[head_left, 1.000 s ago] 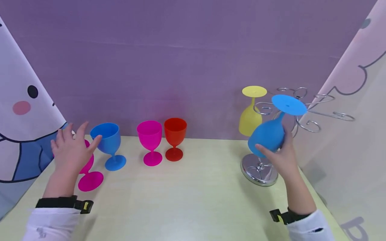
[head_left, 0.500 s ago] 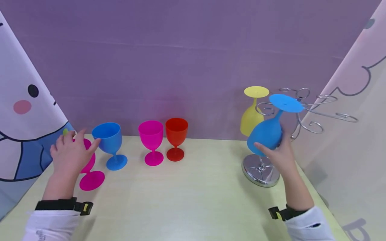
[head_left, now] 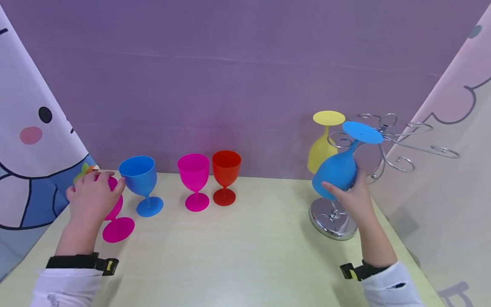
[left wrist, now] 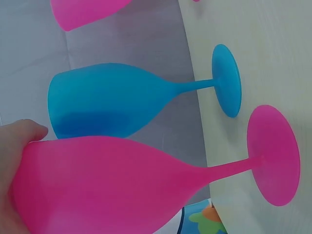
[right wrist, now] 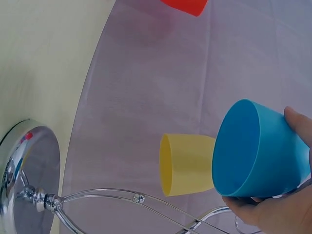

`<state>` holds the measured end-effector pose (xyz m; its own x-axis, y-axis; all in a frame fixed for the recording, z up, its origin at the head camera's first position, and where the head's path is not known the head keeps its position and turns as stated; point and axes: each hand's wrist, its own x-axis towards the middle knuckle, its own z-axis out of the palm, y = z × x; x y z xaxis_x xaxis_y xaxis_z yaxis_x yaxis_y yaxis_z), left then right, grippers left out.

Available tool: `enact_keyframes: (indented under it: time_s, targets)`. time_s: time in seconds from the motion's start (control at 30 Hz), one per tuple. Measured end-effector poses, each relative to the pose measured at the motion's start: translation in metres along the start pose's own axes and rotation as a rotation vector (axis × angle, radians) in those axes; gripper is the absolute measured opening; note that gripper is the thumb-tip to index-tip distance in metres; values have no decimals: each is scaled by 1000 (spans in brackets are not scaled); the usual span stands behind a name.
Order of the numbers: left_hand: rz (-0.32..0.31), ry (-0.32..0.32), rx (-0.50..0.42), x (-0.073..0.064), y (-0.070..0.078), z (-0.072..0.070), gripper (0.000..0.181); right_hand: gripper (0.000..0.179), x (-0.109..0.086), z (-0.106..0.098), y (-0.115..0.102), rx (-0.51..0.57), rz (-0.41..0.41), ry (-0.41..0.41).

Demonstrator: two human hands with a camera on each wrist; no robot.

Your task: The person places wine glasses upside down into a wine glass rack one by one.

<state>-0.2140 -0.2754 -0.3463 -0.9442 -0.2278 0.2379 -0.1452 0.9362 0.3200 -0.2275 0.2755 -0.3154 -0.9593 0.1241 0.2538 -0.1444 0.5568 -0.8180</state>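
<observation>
My right hand [head_left: 356,200] grips a blue goblet [head_left: 335,172] by its bowl, upside down and tilted, in front of a chrome glass rack [head_left: 324,224]. The right wrist view shows that goblet's open mouth, thumb and fingers on opposite sides of the bowl. Behind it a yellow goblet [head_left: 319,154] hangs upside down from a loop of the rack. At the far left my left hand [head_left: 92,194] holds an upright pink goblet [left wrist: 112,180] from above, thumb at its rim. The hand hides most of that bowl in the head view; its foot rests on the table.
Another blue goblet [head_left: 138,177] stands upright just right of the left hand. Farther along the table [head_left: 230,264] stand a second pink goblet [head_left: 193,175] and a red goblet [head_left: 226,170]. Curled wire arms [head_left: 418,147] reach out at right. A purple backdrop [head_left: 245,85] rises behind.
My left hand's spread fingers have come down and curled over the pink goblet's rim. The right hand has shifted slightly left with the blue goblet, its foot moving away from the rack's centre.
</observation>
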Motion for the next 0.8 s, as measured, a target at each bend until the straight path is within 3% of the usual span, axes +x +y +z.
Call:
enact_keyframes:
  time_s: [0.43, 0.8]
  targets:
    - [6, 21, 15, -2, -3, 2, 57, 110, 3, 6, 3, -33, 66, -62]
    - [7, 50, 18, -3, -3, 4, 55, 108, 6, 12, 5, -41, 5, -81]
